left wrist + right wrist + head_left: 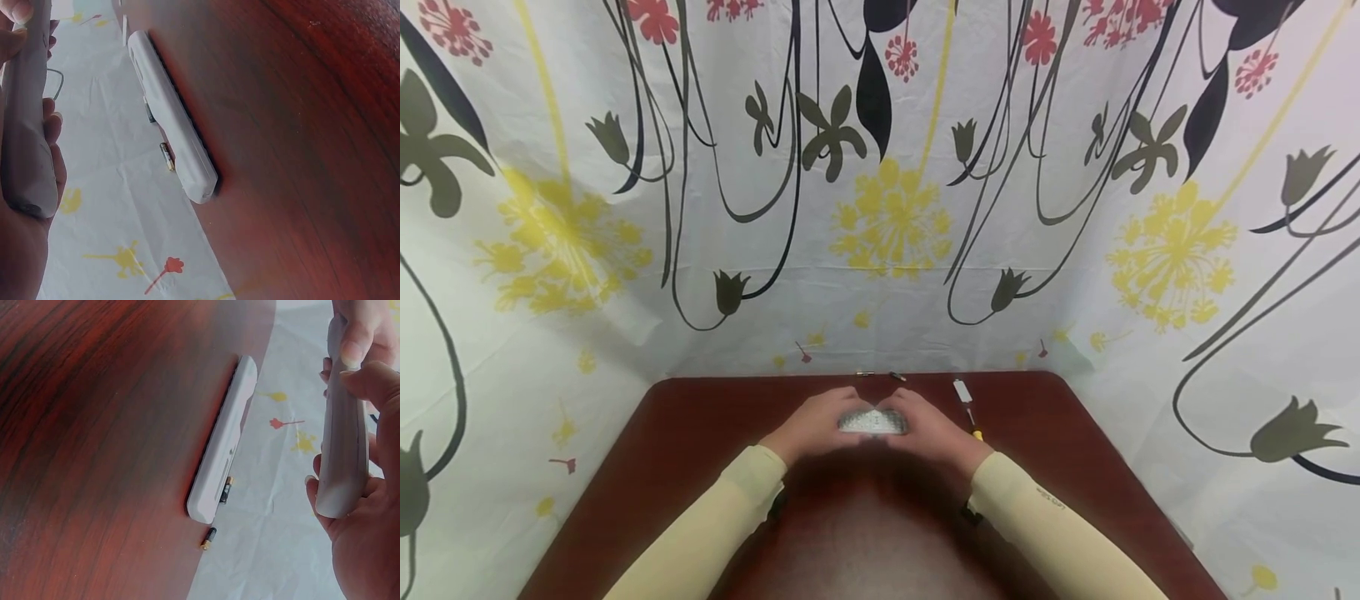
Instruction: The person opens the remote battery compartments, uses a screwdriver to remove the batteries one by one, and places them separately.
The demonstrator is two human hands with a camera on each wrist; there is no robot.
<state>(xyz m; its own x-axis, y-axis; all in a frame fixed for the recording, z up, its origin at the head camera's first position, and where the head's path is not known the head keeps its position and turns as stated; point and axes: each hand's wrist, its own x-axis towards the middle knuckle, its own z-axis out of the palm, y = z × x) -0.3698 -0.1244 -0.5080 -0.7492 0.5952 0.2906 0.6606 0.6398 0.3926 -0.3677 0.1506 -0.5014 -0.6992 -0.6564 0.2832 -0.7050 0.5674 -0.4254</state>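
Observation:
Both hands hold a long white plastic casing (pixel 874 422) in front of the body, one at each end. My left hand (pixel 820 427) grips its left end, and my right hand (pixel 934 435) grips the other. In the right wrist view the thumbs meet on the upper edge of the casing (pixel 345 450), while fingers curl around behind it. Beyond it on the table lies a second long white plastic piece (pixel 172 119) with a dark, bumpy edge against the wood. In the head view the hands hide this piece.
Two small batteries (pixel 865 374) (pixel 897 377) lie near the far table edge. At the right are a small white rectangular piece (pixel 962 391) and a thin tool with a yellow end (pixel 977 435). A flower-patterned curtain (pixel 880 317) surrounds the dark red table (pixel 880 533).

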